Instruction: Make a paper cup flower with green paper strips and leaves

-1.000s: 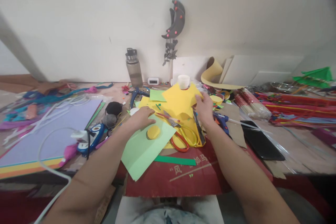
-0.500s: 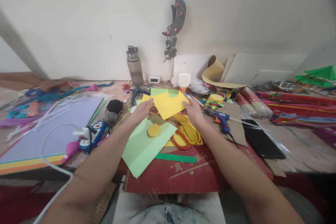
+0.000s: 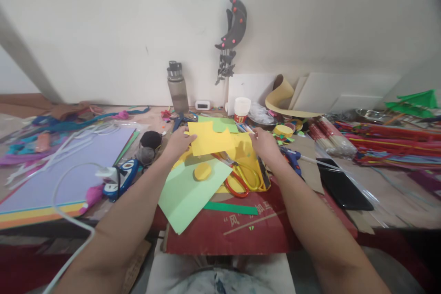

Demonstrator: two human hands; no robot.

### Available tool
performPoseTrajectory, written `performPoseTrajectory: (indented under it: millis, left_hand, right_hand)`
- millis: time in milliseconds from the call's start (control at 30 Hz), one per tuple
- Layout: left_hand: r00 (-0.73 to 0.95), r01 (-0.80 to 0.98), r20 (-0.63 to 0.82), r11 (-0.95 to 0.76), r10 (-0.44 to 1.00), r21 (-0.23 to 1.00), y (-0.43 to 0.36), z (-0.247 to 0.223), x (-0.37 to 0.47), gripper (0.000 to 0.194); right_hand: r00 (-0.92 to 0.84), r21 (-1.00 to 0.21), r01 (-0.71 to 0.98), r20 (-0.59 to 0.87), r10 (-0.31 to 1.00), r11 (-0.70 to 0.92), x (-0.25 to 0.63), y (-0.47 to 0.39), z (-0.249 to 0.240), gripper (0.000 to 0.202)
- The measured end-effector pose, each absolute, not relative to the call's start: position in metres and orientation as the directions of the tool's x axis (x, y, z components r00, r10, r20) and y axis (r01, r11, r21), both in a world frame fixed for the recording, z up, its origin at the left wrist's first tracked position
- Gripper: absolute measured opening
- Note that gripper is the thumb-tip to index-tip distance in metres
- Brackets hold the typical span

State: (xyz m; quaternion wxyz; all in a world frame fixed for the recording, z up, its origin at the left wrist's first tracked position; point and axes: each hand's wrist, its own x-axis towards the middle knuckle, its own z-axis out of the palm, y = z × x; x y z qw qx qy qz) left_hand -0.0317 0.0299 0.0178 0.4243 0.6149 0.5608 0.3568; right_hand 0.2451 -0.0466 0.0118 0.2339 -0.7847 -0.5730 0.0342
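Note:
My left hand (image 3: 179, 142) grips the left edge of a yellow paper sheet (image 3: 209, 140) with a notched upper edge. The sheet is held above the work surface. My right hand (image 3: 263, 142) is to the right of the sheet, apart from it, its fingers pinched together near some pens; what they hold, if anything, is too small to tell. Below lie a light green sheet (image 3: 189, 197), a yellow disc (image 3: 202, 172) on it, and scissors with red (image 3: 237, 184) and yellow handles. A dark green strip (image 3: 230, 207) lies on the red board (image 3: 255, 234).
Behind stand a bottle (image 3: 178, 89) and a paper cup (image 3: 242, 109). A blue glue gun (image 3: 293, 161) and black phone (image 3: 344, 183) lie right. On the left are a lilac sheet (image 3: 82, 156), a blue-and-white device (image 3: 122, 179) and a white cable (image 3: 57, 193).
My right hand has let go of the yellow sheet and moved right. The sheet has shifted left with my left hand and turned, uncovering more of the yellow material and scissors beneath.

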Motion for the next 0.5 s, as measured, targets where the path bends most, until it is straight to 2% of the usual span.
performPoseTrajectory:
  millis: [100, 200, 300, 400, 500]
  left_hand:
    - [0.140, 0.594, -0.054, -0.040, 0.989, 0.804, 0.032, 0.015, -0.033, 0.044]
    - [0.188, 0.779, -0.007, -0.144, 0.982, 0.610, 0.033, 0.010, -0.034, 0.050]
    - [0.223, 0.860, 0.033, -0.213, 0.974, 0.464, 0.030, 0.008, -0.034, 0.055]
    - [0.254, 0.888, 0.022, -0.242, 0.967, 0.391, 0.026, 0.011, -0.032, 0.057]
    - [0.265, 0.907, -0.008, -0.246, 0.964, 0.340, 0.024, 0.013, -0.031, 0.057]
  right_hand:
    - [0.351, -0.261, 0.911, 0.079, 0.933, -0.321, 0.239, -0.049, 0.011, 0.041]
    - [0.358, -0.197, 0.915, -0.009, 0.934, -0.353, 0.232, -0.051, 0.012, 0.048]
    - [0.354, -0.187, 0.916, -0.039, 0.934, -0.355, 0.230, -0.053, 0.013, 0.056]
    - [0.346, -0.225, 0.912, -0.026, 0.938, -0.343, 0.234, -0.052, 0.012, 0.060]
    - [0.332, -0.275, 0.908, 0.009, 0.943, -0.317, 0.238, -0.049, 0.009, 0.053]
